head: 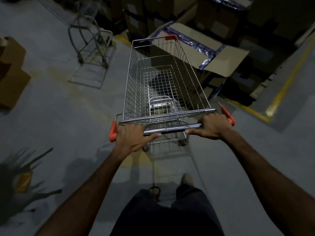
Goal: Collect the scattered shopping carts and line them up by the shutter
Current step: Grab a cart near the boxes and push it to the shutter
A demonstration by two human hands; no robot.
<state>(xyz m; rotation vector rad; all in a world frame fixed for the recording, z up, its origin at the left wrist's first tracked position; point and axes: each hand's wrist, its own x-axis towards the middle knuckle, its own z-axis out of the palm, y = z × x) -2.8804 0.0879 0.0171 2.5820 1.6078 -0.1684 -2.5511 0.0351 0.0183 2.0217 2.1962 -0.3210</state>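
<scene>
A wire shopping cart (pixel 163 79) with red corner caps stands straight in front of me, its basket empty. My left hand (pixel 132 139) grips the left end of the chrome handle bar (pixel 172 129). My right hand (pixel 214 125) grips the right end of the same bar. A second metal cart frame (pixel 92 43) stands at the upper left, blurred, apart from mine. No shutter is in view.
Stacked cardboard boxes (pixel 209 46) with blue tape crowd the front right, close to the cart's nose. More boxes (pixel 12 72) sit at the left edge. A yellow floor line (pixel 288 82) runs on the right. Grey concrete floor (pixel 51 116) spreads to the left.
</scene>
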